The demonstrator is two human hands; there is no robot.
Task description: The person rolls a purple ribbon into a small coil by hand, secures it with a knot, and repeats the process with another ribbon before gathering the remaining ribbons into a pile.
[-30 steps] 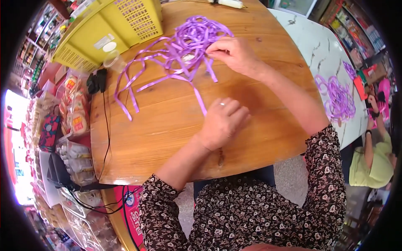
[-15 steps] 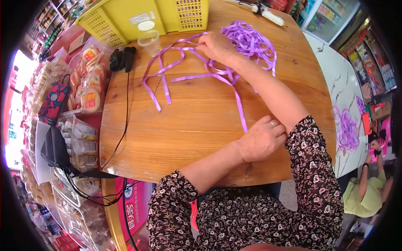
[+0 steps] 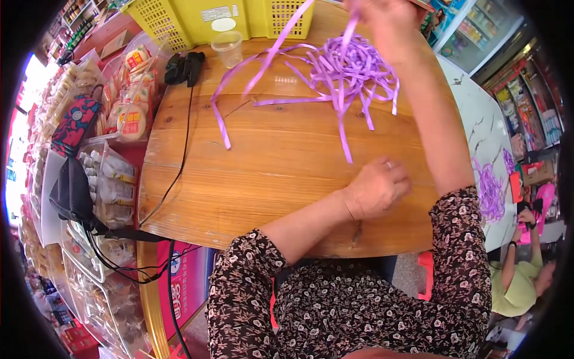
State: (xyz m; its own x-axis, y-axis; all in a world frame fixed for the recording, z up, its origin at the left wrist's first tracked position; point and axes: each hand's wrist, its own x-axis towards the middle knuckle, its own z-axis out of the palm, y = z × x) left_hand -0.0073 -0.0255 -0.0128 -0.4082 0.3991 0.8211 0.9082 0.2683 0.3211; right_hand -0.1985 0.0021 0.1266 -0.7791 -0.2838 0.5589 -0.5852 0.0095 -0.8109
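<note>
My right hand (image 3: 387, 21) is lifted at the far side of the table, blurred and partly cut off by the upper edge. A length of shiny purple ribbon (image 3: 280, 43) rises from the tabletop and hangs down from that hand. Below it lies a tangled heap of the same purple ribbon (image 3: 353, 72), with loose ends trailing toward me and to the left. My left hand (image 3: 378, 188) rests low over the near part of the table, its fingers curled in and a ring on one. Whatever may be inside those fingers is hidden.
A yellow plastic basket (image 3: 251, 21) stands at the far edge, with a clear plastic cup (image 3: 228, 51) before it. A black device (image 3: 184, 69) trails a cable leftward. Packaged snacks (image 3: 131, 119) crowd the left. On a white table (image 3: 478, 113) at right lies more purple ribbon (image 3: 491, 194); a person (image 3: 520, 281) sits there.
My right hand has moved up and to the right from the heap, lifting a ribbon length off the table. My left hand stays nearly in place, now apart from the right forearm.
</note>
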